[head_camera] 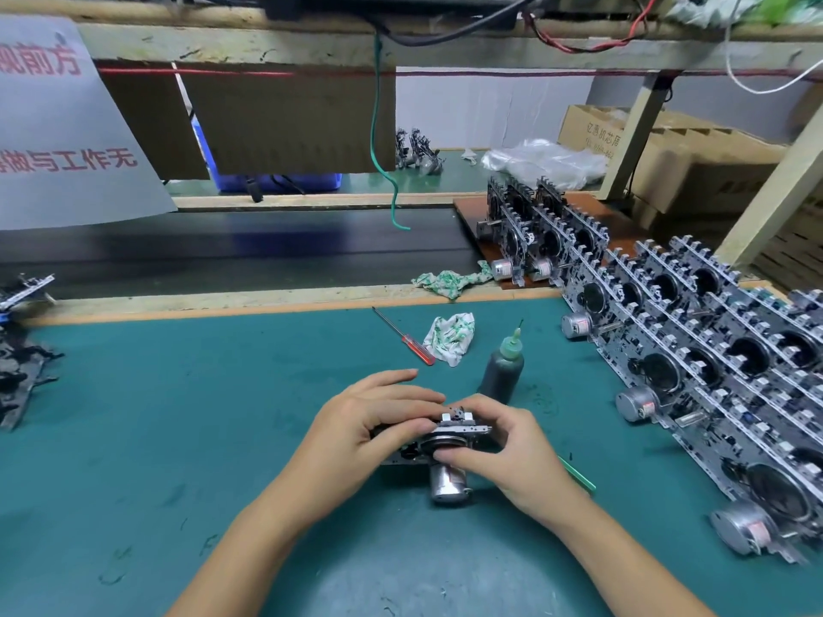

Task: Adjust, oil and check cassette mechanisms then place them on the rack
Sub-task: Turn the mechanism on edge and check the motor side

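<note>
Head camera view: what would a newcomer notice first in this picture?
First, the two hands at the centre: the left hand and the right hand both hold one cassette mechanism just above the green mat. Next, the long rows of finished mechanisms standing on the right side. Between them stands a dark oil bottle, with a red-handled screwdriver lying behind it.

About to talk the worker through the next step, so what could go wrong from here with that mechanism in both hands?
1. The oil bottle stands upright just beyond the right hand; a reach forward could tip it onto the mat.
2. Both hands, the left hand included, grip the cassette mechanism with its motor hanging free toward the person; it might slip.
3. The green stick lies under the right wrist and could be swept off.
</note>
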The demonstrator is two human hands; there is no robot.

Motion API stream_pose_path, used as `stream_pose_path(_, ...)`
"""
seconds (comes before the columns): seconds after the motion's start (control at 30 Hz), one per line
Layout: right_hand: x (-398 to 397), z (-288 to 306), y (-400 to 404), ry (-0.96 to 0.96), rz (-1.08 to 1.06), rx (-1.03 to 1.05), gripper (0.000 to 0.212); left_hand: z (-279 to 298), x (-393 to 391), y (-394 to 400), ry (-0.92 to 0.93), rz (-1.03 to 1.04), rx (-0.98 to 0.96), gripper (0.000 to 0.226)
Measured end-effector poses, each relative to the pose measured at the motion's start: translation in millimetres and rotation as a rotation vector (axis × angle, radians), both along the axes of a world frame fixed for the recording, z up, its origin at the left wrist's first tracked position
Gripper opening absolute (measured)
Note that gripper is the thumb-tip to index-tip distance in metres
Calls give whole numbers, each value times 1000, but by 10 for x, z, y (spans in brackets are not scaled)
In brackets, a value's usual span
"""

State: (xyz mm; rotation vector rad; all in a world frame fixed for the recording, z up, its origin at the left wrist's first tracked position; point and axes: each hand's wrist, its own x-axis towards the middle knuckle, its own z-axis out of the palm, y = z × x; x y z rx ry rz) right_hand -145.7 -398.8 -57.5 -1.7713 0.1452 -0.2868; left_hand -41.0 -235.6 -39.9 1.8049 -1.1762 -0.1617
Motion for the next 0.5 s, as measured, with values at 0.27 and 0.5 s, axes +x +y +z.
stream_pose_path(0.27,-197,-23,-79,-99,-192,-1017,46,55,-21,-16,18,0,9,21)
stream_pose_path(0.5,-252,17,-119,-69,-138,-1097,42,57,-8,-27,22,-3,16,20)
